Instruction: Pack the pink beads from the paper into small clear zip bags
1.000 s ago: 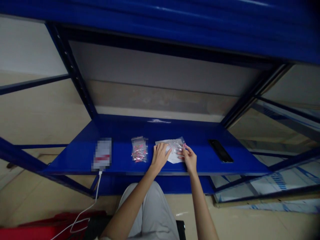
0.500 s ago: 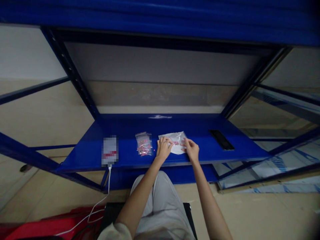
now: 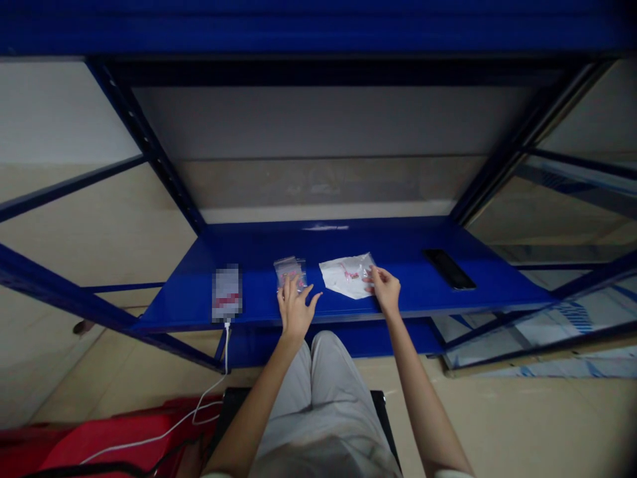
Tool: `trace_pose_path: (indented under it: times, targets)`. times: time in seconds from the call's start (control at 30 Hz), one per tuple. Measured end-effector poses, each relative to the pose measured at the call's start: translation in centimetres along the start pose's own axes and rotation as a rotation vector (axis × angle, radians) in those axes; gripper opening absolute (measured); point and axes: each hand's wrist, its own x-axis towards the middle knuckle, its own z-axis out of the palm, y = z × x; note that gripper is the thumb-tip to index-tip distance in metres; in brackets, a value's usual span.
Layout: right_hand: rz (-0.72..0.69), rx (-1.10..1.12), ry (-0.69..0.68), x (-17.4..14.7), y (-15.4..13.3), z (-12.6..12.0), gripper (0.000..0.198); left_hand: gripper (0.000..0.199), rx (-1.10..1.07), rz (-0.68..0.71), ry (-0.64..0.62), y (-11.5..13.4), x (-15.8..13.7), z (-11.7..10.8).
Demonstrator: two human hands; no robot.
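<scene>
My left hand point(image 3: 295, 305) is over a small stack of clear zip bags point(image 3: 284, 265) with pink bits inside. Its fingers are spread, and the fingertips cover part of the stack. To the right, a white sheet of paper point(image 3: 338, 282) lies on the blue shelf with small pink pieces point(image 3: 351, 275) on it. My right hand point(image 3: 385, 289) is at the right edge of the paper, thumb and fingers pinched on a clear plastic bag point(image 3: 366, 261). The fingers partly hide that bag.
On the blue shelf point(image 3: 259, 229), a black phone point(image 3: 449, 269) lies at the right. A blurred-out device point(image 3: 227, 295) with a white cable point(image 3: 219, 382) lies at the left. Blue uprights and a beam frame the shelf. A red object point(image 3: 114, 435) is at lower left.
My left hand has left the white paper and moved left onto the stack of zip bags, its fingers opening. My right hand stays at the paper's right edge. The view has shifted slightly.
</scene>
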Motion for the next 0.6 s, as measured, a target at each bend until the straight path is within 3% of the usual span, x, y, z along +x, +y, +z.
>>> trace_pose_path:
  times: [0.23, 0.6]
  targets:
    - [0.034, 0.09, -0.027, -0.2, -0.5, 0.1, 0.054, 0.012, -0.009, 0.038, -0.05, 0.7, 0.4, 0.6]
    - [0.053, 0.134, -0.025, -0.1, -0.5, 0.1, 0.055, 0.011, -0.045, 0.051, -0.118, 1.6, 0.7, 1.2]
